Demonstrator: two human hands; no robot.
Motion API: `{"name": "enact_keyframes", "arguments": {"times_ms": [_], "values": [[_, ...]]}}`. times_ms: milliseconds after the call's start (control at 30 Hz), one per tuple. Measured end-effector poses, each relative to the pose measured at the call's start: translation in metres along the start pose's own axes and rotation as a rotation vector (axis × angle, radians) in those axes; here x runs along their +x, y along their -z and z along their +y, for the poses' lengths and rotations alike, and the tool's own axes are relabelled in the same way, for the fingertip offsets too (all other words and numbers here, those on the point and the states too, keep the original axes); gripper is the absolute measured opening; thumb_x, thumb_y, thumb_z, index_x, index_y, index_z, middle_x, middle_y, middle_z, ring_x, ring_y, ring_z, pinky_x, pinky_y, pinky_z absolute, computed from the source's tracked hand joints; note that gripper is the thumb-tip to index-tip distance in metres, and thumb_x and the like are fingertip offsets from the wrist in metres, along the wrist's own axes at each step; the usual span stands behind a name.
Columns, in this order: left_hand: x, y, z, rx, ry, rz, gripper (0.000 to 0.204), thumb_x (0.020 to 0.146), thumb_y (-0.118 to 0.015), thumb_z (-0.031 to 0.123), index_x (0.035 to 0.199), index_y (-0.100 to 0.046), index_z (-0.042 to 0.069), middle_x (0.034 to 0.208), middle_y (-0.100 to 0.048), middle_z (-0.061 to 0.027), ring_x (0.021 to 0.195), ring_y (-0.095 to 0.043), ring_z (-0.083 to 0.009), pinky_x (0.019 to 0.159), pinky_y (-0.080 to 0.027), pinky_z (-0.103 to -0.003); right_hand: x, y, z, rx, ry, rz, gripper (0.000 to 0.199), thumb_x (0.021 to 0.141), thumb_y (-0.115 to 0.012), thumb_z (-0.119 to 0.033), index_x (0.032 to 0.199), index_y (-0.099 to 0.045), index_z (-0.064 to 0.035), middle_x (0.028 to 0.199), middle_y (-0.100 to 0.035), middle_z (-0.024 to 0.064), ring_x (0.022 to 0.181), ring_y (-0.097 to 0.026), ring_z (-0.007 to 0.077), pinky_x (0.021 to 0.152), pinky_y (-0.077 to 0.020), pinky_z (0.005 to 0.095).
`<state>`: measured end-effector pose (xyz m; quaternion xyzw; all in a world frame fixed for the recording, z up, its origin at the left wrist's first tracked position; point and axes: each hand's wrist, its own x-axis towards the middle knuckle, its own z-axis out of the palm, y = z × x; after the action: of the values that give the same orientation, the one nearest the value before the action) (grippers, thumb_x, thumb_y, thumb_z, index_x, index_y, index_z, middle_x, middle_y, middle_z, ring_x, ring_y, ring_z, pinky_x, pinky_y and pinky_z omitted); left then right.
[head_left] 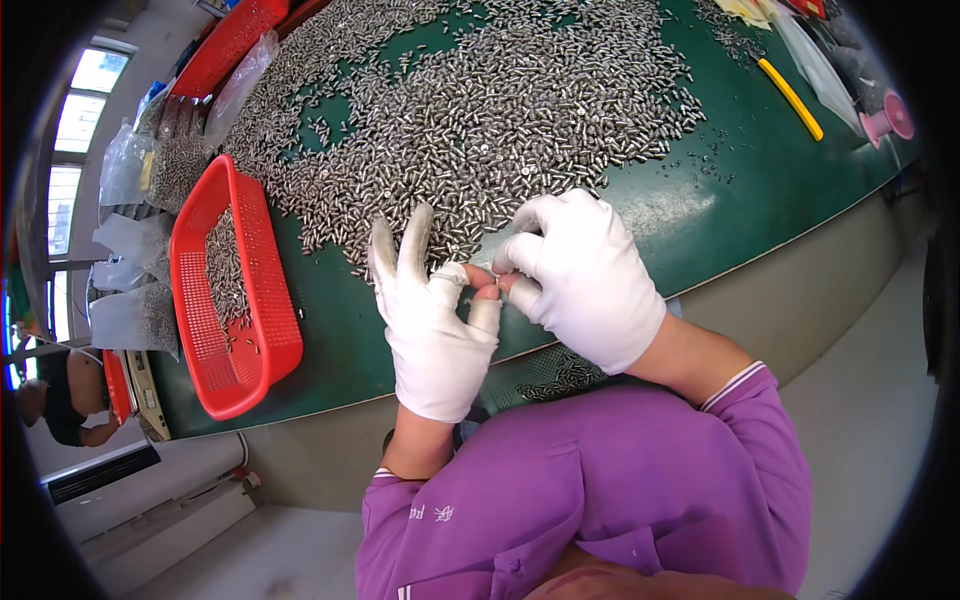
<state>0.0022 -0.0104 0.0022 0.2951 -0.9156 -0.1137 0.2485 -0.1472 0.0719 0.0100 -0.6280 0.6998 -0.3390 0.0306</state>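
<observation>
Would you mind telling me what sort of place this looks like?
Probably a factory sorting or inspection bench. A great heap of small metal pins covers a green worktable, a red mesh basket holds more, and the gloved left hand and right hand pinch fingertips together at the heap's edge.

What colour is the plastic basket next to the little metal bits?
Red, seen clearly in the head view: the basket sits left of the left hand.

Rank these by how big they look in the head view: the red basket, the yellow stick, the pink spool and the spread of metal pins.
1. Spread of metal pins, by far the widest.
2. Red basket.
3. Yellow stick.
4. Pink spool.
The stick and spool lie far off near the bent rim, so their order is unsure.
</observation>
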Motion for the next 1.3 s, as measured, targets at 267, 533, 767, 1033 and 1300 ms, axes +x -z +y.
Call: {"name": "enact_keyframes", "arguments": {"times_ms": [267, 533, 767, 1033, 1300], "values": [[0.0, 0.0, 0.0, -0.048, 0.032, -0.011, 0.019, 0.068, -0.076, 0.009, 0.081, -0.062, 0.009, 0.141, -0.044, -0.0193, 0.135, -0.03, -0.0512, 0.108, -0.03, -0.06, 0.0, -0.001, 0.003, 0.046, -0.03, -0.03, 0.015, 0.068, -0.076, -0.016, 0.079, -0.069, -0.0097, 0.09, -0.063, 0.0065, 0.085, -0.058, 0.0287, 0.074, -0.0488, 0.0402], [0.001, 0.008, 0.001, -0.064, -0.029, -0.037, 0.02, 0.064, -0.074, 0.003, 0.078, -0.06, 0.007, 0.142, -0.048, -0.0178, 0.135, -0.033, -0.0513, 0.108, -0.034, -0.054, -0.003, 0.001, 0.006, 0.111, 0.062, -0.005, 0.012, 0.068, -0.074, -0.016, 0.073, -0.067, -0.0093, 0.092, -0.063, 0.0064, 0.087, -0.059, 0.0291, 0.076, -0.0481, 0.0407], [0.0, 0.023, -0.008, -0.268, -0.291, -0.177, 0.019, 0.056, -0.077, 0.008, 0.067, -0.061, 0.008, 0.132, -0.054, -0.0158, 0.127, -0.038, -0.0536, 0.099, -0.038, -0.059, -0.01, 0.02, 0.016, 0.27, 0.322, -0.112, 0.017, 0.067, -0.076, -0.025, 0.07, -0.066, -0.0123, 0.098, -0.062, 0.0034, 0.091, -0.058, 0.0262, 0.076, -0.0471, 0.0403], [-0.01, 0.006, -0.01, 0.088, 0.035, 0.126, 0.026, 0.067, -0.075, 0.008, 0.086, -0.058, 0.011, 0.134, -0.05, -0.0166, 0.127, -0.043, -0.0452, 0.098, -0.038, -0.053, 0.009, -0.001, 0.003, -0.029, 0.085, 0.052, 0.006, 0.077, -0.065, -0.015, 0.082, -0.064, -0.0118, 0.086, -0.059, 0.0051, 0.084, -0.059, 0.0276, 0.073, -0.0489, 0.0373], [-0.003, 0.006, -0.003, 0.087, 0.077, 0.06, 0.02, 0.066, -0.072, 0.002, 0.082, -0.061, 0.007, 0.137, -0.05, -0.0182, 0.13, -0.042, -0.0453, 0.105, -0.037, -0.05, 0.015, -0.008, -0.004, -0.149, 0.116, 0.012, 0.006, 0.076, -0.063, -0.016, 0.076, -0.061, -0.0109, 0.084, -0.054, 0.0063, 0.083, -0.056, 0.026, 0.07, -0.0459, 0.0382]]}}
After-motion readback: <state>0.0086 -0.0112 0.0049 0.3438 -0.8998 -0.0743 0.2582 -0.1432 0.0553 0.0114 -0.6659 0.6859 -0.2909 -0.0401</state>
